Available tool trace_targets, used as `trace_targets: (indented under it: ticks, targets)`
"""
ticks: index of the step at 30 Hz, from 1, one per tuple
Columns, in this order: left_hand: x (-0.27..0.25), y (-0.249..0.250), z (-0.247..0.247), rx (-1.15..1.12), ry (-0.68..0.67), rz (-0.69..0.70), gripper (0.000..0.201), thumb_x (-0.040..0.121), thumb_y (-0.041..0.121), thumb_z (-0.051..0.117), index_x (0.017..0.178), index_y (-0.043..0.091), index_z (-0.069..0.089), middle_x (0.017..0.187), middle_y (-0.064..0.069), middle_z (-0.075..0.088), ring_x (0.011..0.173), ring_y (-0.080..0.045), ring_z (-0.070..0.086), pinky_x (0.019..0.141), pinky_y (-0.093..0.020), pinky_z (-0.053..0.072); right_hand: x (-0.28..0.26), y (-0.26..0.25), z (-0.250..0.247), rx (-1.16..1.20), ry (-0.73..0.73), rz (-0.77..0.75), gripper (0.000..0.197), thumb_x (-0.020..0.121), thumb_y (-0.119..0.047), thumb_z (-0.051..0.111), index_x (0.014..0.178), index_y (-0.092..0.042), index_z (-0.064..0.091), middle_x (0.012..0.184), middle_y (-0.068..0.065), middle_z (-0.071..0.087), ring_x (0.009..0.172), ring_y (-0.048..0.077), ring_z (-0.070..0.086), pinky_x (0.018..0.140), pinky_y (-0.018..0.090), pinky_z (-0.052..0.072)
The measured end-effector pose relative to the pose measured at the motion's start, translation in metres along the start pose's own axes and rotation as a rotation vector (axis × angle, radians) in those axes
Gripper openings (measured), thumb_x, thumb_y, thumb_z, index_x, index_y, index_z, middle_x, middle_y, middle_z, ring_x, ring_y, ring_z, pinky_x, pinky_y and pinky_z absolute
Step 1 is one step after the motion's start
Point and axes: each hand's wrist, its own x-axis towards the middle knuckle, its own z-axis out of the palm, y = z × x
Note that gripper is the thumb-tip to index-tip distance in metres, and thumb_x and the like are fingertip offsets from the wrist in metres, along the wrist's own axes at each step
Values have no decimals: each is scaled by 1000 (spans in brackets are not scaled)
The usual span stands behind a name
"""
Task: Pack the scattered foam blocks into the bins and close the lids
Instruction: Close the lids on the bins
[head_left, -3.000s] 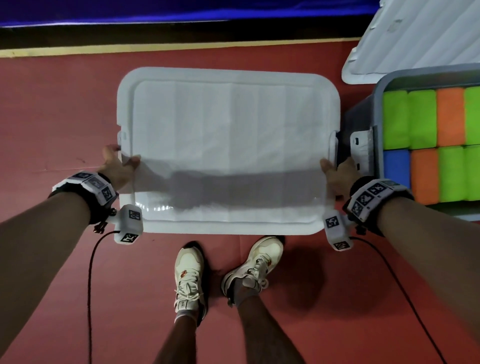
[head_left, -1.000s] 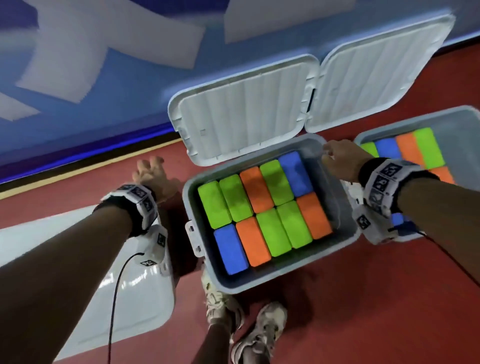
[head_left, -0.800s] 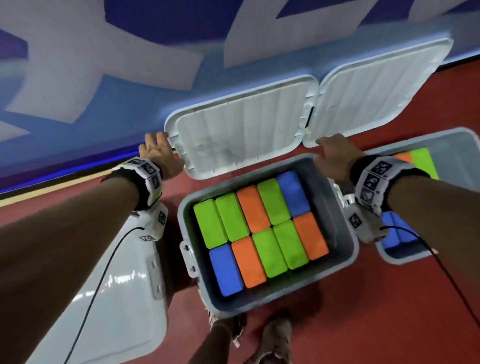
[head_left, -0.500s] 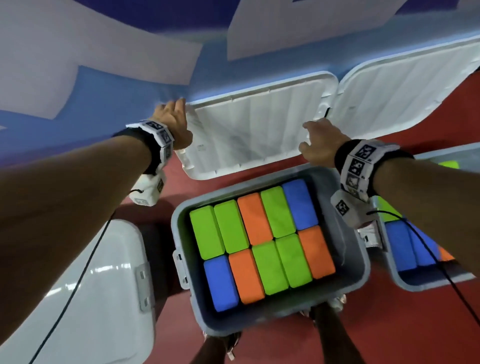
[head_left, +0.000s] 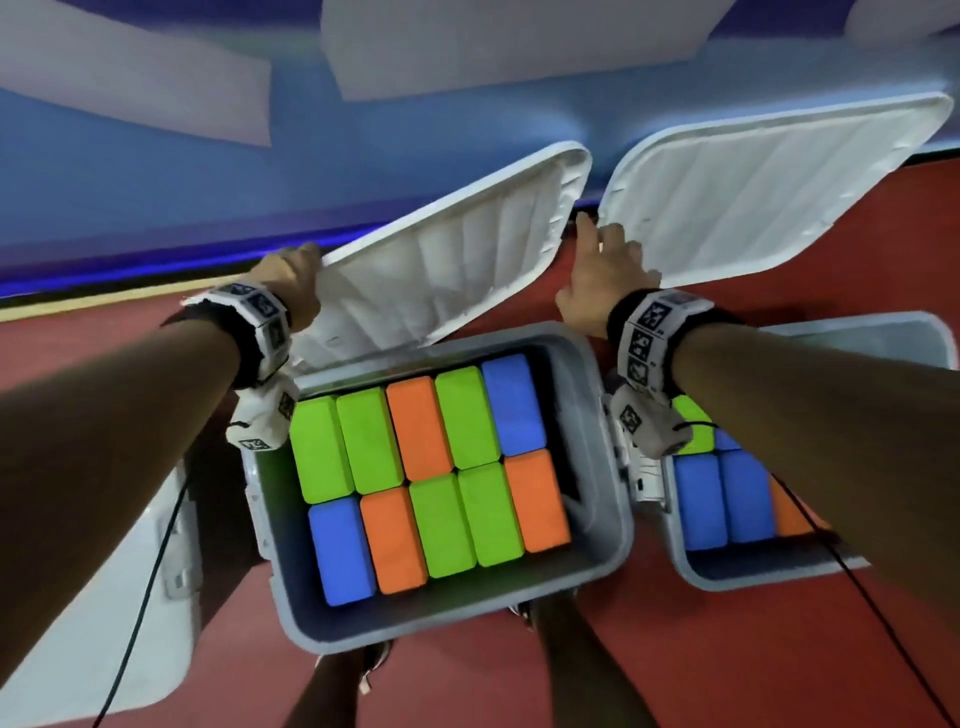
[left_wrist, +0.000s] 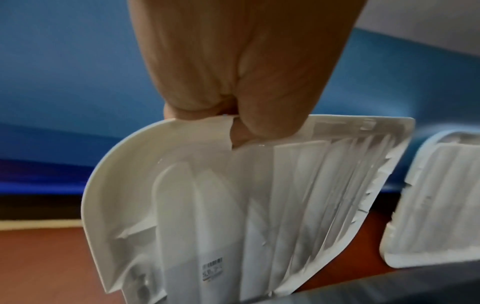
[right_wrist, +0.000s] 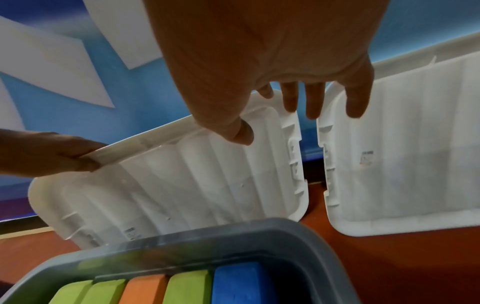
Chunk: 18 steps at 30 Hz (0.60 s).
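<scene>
Between hands (head_left: 291, 280), ribbed lid (head_left: 447, 260) (white plastic)

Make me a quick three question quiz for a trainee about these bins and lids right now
1. True or false: the left hand grips the middle lid.
2. How many blue blocks show in the top layer of the middle bin? A) one B) two C) four
3. Fill in: the right hand has its fingers ____ at the gap between the two raised lids.

Key: 1 true. 2 B, one in the back row and one in the front row. 3 straight; the right lid is not gripped.
</scene>
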Motion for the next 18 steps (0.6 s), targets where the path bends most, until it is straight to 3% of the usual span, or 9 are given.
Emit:
trace_targets:
  ticks: [3,6,9,11,14,18]
  targets:
    - [-17,-6,-6,-35,64,-4,49,81,-5,51,129,6,49,133,-20,49,127,-37,45,98,-44,40,11,2,-18,-102,135,-114,93,81,-22,64,154,-29,6,153,5,17,136,33,25,107,60,28]
    - [-45,-7,-21,-33,141,-41,47,79,1,50,120,22,55,128,-11,46,123,-34,43,94,-55,35,16,1,-38,-247,208,-191,106,74,-20,69,154,-33,1,155,8,14,140,35,20,111,67,13]
    - [-87,-6,-38,12,190,-20,44,80,1,52,118,23,56,120,-13,45,117,-35,41,90,-54,34,5,-8,-60,-343,133,-192,112,69,-29,77,153,-35,3,150,12,22,136,40,27,106,71,17]
    - [-115,-11,-42,-18,225,-22,45,80,0,50,118,22,57,120,-14,45,117,-36,42,89,-56,35,-11,-13,-69,-323,65,-258,99,69,-31,78,146,-31,15,139,13,35,128,40,38,101,69,26]
    - [-160,-29,-34,-117,198,-45,40,82,8,53,118,26,57,122,-13,46,121,-36,43,89,-57,37,-47,-15,-68,-325,90,-449,61,72,-29,70,120,-20,32,118,13,51,111,35,53,91,58,38]
    - [-212,-36,7,-175,169,-14,37,81,9,56,111,30,57,113,-6,48,112,-33,46,81,-46,35,-94,-8,-41,-384,-23,-486,45,75,-32,64,108,-17,38,118,13,57,110,36,55,86,48,44]
